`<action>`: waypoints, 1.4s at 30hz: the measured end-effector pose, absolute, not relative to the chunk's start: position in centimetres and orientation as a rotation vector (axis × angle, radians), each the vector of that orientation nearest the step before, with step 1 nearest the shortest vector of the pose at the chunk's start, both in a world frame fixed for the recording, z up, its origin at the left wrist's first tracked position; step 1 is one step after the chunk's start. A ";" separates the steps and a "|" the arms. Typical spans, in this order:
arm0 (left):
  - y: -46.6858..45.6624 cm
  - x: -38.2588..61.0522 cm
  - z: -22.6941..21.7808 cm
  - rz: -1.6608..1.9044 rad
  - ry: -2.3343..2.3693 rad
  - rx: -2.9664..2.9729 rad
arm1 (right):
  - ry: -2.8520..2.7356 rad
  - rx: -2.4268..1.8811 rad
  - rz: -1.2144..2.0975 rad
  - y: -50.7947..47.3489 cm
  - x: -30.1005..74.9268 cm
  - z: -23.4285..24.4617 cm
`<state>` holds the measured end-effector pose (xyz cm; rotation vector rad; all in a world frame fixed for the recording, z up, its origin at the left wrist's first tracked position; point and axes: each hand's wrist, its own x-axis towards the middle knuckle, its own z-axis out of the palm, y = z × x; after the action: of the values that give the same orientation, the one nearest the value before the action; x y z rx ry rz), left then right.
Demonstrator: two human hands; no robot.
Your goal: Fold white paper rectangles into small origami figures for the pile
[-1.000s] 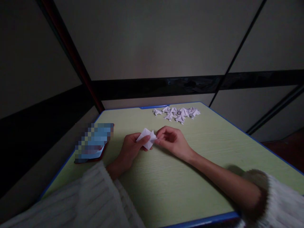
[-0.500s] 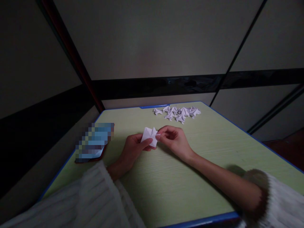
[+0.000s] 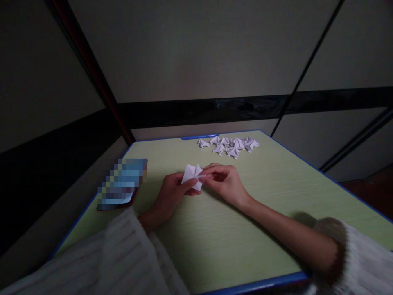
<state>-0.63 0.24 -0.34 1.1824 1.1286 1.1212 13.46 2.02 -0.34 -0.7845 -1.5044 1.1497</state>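
Observation:
A small sheet of folded white paper [image 3: 190, 172] is held above the middle of the table, with a raised pointed flap near its top. My left hand [image 3: 172, 190] grips it from the left, thumb across the front and fingers behind. From the right, my right hand [image 3: 225, 180] pinches the paper's right side between thumb and fingertips, partly covering that edge. Beyond my hands, several folded white paper figures [image 3: 236, 145] lie in a loose cluster toward the table's far side.
The light green table [image 3: 245, 250] has a blue rim. At its left side lies a phone-like device [image 3: 124, 184] with a dark red edge and a pixelated screen. Dark-banded panels [image 3: 202, 61] stand right behind the table, and another panel rises on the left.
My right fingertips have shifted slightly left over the right side of the paper, covering more of it. My left hand stays almost where it was.

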 end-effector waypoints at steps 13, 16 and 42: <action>0.3 -0.5 -0.4 1.154 1.154 1.214 | -1.480 -0.810 1.282 2.0 13.3 -0.2; 0.4 -0.6 -0.6 1.150 1.133 1.213 | -1.478 -0.822 1.278 2.1 13.4 -0.2; 0.3 -0.9 -0.9 1.123 1.037 1.136 | -1.635 -0.608 1.246 2.8 14.7 -0.3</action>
<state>-0.88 0.29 -0.93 1.1355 1.0373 1.1234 14.68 2.83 -0.29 -0.6084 -1.6347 1.2457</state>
